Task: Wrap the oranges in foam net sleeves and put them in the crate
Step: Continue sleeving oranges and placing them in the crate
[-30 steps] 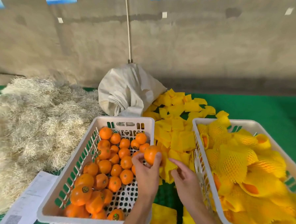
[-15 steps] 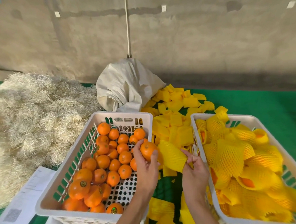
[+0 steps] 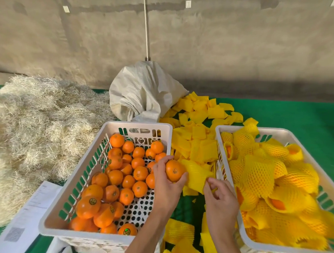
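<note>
Left grip [image 3: 166,181] grasps an orange [image 3: 174,170] at lower centre of the frame, over the right edge of the left crate [image 3: 56,215], which holds bare oranges. Touching the orange on its right is a yellow sleeve [image 3: 196,174], and the right grip [image 3: 218,193] pinches its lower end. At the right of the frame the right crate [image 3: 290,137] holds wrapped oranges. Loose sleeves [image 3: 197,136] lie on the green surface [image 3: 306,115] between the crates.
</note>
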{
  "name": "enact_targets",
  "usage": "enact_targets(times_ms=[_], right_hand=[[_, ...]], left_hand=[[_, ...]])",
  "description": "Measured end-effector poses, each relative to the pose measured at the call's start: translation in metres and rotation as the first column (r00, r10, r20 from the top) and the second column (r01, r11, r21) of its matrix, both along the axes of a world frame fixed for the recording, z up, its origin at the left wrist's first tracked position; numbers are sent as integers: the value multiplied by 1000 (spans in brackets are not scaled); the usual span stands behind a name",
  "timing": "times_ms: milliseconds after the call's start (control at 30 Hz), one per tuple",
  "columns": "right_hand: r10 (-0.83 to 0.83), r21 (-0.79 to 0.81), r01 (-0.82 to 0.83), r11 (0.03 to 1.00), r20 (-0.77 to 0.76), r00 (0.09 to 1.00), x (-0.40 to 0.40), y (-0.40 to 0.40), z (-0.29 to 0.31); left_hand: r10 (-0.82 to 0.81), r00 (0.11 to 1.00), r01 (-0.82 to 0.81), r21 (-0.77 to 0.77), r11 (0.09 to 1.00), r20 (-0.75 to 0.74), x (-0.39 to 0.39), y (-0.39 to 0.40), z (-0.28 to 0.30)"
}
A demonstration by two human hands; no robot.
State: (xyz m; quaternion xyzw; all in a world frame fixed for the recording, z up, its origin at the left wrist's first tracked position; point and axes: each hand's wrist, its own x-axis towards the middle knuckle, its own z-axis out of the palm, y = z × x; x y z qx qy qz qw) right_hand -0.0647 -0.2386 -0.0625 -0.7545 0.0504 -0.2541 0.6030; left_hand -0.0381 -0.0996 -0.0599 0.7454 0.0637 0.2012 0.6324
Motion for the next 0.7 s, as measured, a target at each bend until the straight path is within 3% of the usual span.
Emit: enact_targets(times_ms=[100, 167, 333, 400, 467, 533, 600, 700], right_hand=[[29, -248, -7, 969, 87, 996, -3, -5, -5], [65, -264, -46, 963, 63, 996, -4, -5, -6], [132, -33, -145, 989, -246, 960, -12, -7, -7], [243, -59, -282, 958, -359, 901, -13, -10, -4], [408, 45, -432, 901, -429, 806, -13, -12, -4], [533, 204, -497, 843, -440, 723, -12, -13, -3], [573, 288, -496, 819, -366, 734, -11, -15, -1], [489, 328, -388, 861, -329, 808, -13, -16, -1]], left_hand=[[6, 1000, -6, 0, 1000, 2, 0, 1, -2], [-3, 1000, 3, 8, 1000, 3, 0, 2, -3], [-9, 1000, 9, -30, 1000, -8, 1, 2, -3], [-13, 1000, 13, -53, 999, 0, 1, 3, -4], [-26, 1000, 26, -81, 996, 2, 1, 4, -5], [-29, 1000, 29, -100, 995, 3, 1, 4, -4], [-25, 1000, 26, -120, 992, 11, 0, 4, -3], [-33, 999, 35, -145, 989, 16, -2, 4, 0]])
